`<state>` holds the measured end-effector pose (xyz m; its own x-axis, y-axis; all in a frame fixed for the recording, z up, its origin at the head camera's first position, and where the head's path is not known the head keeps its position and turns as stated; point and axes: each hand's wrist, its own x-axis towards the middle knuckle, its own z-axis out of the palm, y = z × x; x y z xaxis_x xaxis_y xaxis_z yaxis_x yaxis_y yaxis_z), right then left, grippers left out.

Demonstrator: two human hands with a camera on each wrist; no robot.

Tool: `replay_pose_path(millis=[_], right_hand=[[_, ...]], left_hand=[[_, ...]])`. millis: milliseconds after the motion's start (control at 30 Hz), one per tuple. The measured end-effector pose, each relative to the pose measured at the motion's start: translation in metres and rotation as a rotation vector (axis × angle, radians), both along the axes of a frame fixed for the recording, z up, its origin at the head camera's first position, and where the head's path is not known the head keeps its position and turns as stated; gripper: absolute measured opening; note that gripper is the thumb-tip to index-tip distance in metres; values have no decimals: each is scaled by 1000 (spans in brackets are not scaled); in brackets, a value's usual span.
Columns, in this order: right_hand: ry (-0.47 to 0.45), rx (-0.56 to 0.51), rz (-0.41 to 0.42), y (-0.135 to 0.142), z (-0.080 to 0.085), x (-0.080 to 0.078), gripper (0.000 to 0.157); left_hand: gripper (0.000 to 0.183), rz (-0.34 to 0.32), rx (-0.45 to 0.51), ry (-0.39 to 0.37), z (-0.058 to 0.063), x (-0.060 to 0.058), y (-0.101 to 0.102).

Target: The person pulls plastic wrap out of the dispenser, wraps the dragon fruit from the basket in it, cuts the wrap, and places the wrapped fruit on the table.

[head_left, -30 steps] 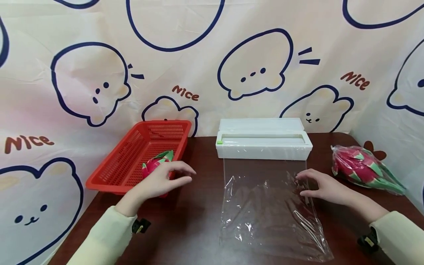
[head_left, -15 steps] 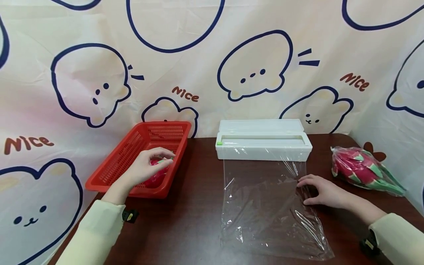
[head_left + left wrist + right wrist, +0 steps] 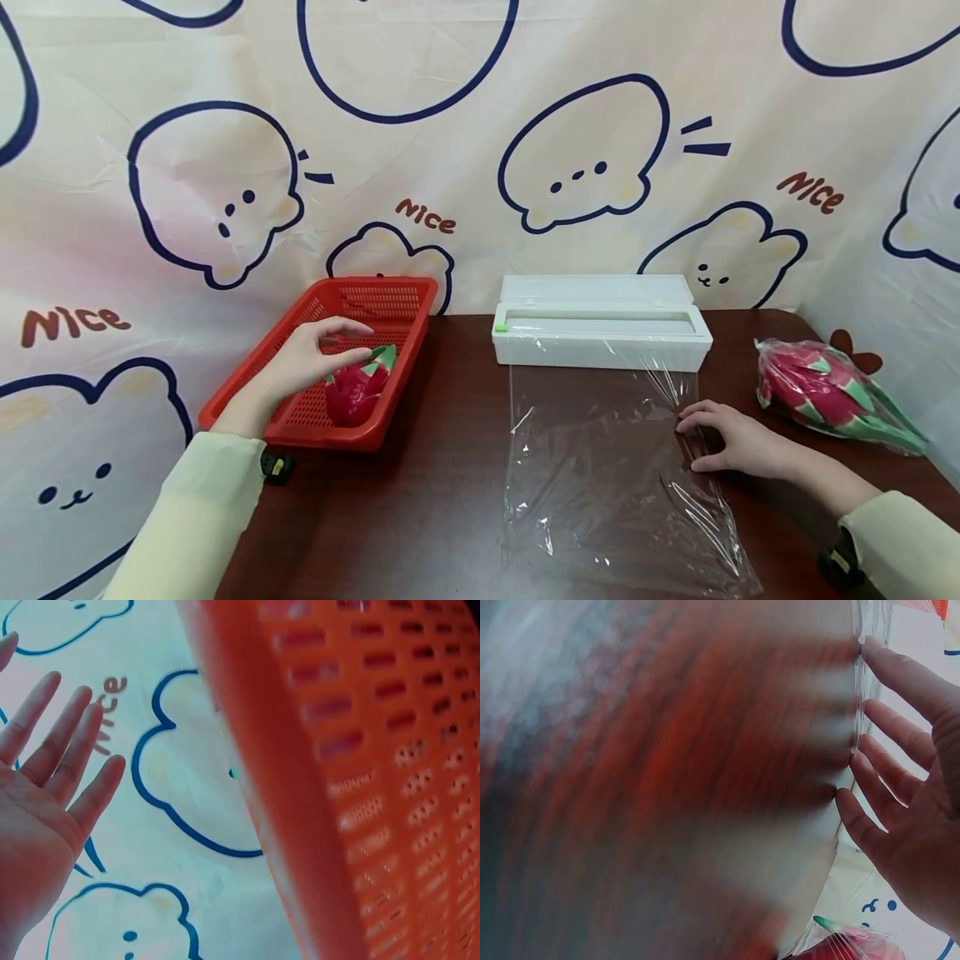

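My left hand (image 3: 306,354) hovers over the red plastic basket (image 3: 322,437), fingers spread and nothing between them. Just beside its thumb, a dragon fruit (image 3: 354,398) lies inside the basket, pink with green tips. In the left wrist view the left hand (image 3: 45,795) shows straight fingers near the basket's slotted wall (image 3: 360,780). The right hand (image 3: 738,442) rests its fingertips on the right edge of a sheet of clear cling film (image 3: 592,492) spread over the table. That film runs out of a white cling film dispenser (image 3: 600,354). In the right wrist view the right hand (image 3: 911,772) touches the tabletop with fingertips.
A dragon fruit wrapped in film (image 3: 828,387) lies on the right side of the dark wooden table (image 3: 382,517). The dispenser's lid (image 3: 596,289) stands raised at the back. A printed cloth (image 3: 465,167) hangs behind the table.
My left hand has moved left and up, from beside the basket's right edge to over the basket. The right hand has lowered slightly onto the film's edge.
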<state>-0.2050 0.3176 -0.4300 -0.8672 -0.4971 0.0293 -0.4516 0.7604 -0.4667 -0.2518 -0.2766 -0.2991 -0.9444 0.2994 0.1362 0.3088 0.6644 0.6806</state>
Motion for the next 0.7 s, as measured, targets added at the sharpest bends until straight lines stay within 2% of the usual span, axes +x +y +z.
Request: replay_pose_path(millis=[100, 267, 433, 567, 700], right_hand=[[-2, -2, -1, 1, 0, 0, 44], [5, -3, 1, 2, 0, 0, 44], [3, -17, 6, 2, -2, 0, 44], [18, -12, 11, 2, -4, 0, 44], [25, -4, 17, 3, -3, 0, 44]], left_hand=[[59, 15, -22, -9, 4, -6, -5], [63, 32, -26, -46, 10, -18, -11], [67, 23, -36, -79, 13, -26, -15], [71, 10, -61, -94, 10, -30, -17], [75, 1, -65, -113, 3, -34, -18]])
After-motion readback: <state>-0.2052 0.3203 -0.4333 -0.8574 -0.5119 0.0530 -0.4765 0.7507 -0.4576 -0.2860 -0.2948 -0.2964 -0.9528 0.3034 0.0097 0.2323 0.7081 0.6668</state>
